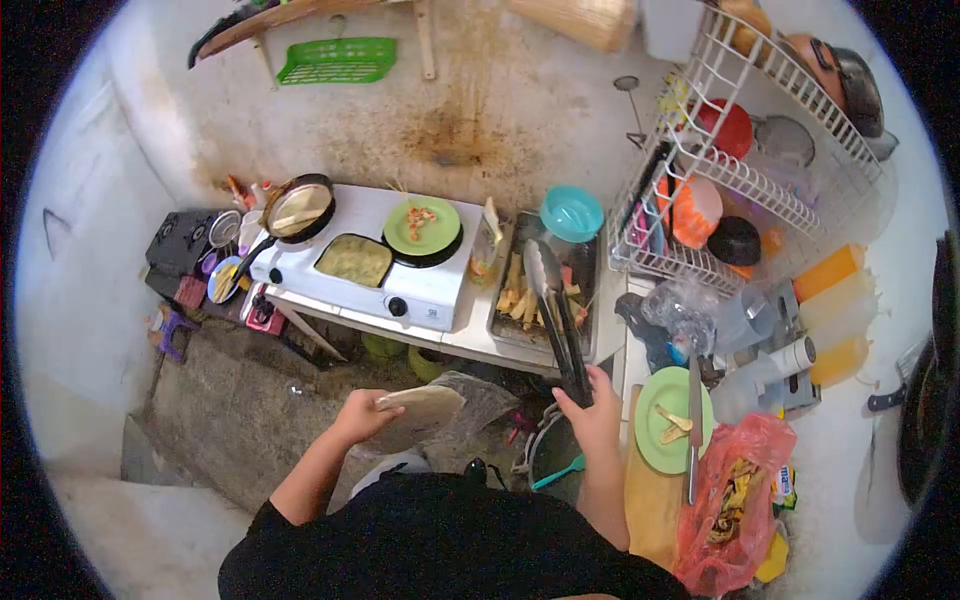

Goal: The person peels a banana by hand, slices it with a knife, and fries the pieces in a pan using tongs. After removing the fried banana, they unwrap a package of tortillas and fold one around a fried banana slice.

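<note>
My left hand (368, 415) is closed on the edge of a pale, round stack of flat wrappers (430, 410), with clear plastic (485, 402) hanging beside it. In my right hand (593, 415) are metal tongs (545, 268) with black handles, tips up over a metal tray (497, 330) of yellowish, stick-shaped food. On the white two-burner stove (437, 312) sits a frying pan (298, 236) with a folded pale wrapper (300, 208) in it. A green plate (447, 240) with reddish food bits rests on the other burner.
Right of me, a green plate (652, 448) with peeled pieces and a knife (694, 430) lie by a cutting board (650, 520). Beside them is a red plastic bag (770, 437) of peels. A white dish rack (690, 265) and a turquoise bowl (572, 214) stand behind.
</note>
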The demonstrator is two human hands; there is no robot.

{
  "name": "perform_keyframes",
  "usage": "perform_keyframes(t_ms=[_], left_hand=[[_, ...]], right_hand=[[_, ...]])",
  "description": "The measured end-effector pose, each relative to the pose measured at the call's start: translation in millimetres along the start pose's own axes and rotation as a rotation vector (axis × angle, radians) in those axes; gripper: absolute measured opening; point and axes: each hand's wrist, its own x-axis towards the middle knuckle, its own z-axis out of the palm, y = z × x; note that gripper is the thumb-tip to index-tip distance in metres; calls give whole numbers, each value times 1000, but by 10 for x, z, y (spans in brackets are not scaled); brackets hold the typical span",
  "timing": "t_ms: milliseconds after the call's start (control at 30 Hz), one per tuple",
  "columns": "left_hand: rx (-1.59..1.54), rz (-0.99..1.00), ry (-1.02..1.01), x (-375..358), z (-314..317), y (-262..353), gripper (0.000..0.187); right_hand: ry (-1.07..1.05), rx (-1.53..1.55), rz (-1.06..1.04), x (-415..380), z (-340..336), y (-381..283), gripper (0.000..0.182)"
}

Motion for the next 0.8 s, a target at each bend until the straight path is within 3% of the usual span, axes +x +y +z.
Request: perform_keyframes(t_ms=[133, 233, 267, 300, 367, 567, 800], left_hand=[[26, 15, 101, -202, -326, -355, 25], [85, -86, 140, -385, -584, -634, 26], [85, -50, 107, -433, -704, -813, 27], [81, -20, 71, -540, -820, -1002, 27], [225, -31, -112, -744, -1329, -1094, 26], [454, 29, -321, -1028, -2673, -1466, 24], [784, 134, -470, -932, -3631, -1382, 26]], right_hand=[[-62, -202, -136, 50, 438, -307, 51], [-122, -281, -226, 105, 944, -705, 52], [-190, -410, -242, 136, 1157, -826, 55], [-189, -246, -248, 209, 1477, -670, 56], [-297, -359, -168, 241, 1959, -1133, 55], [-387, -357, -317, 497, 3406, -1459, 55], [-368, -637, -303, 866, 4268, -1730, 56]])
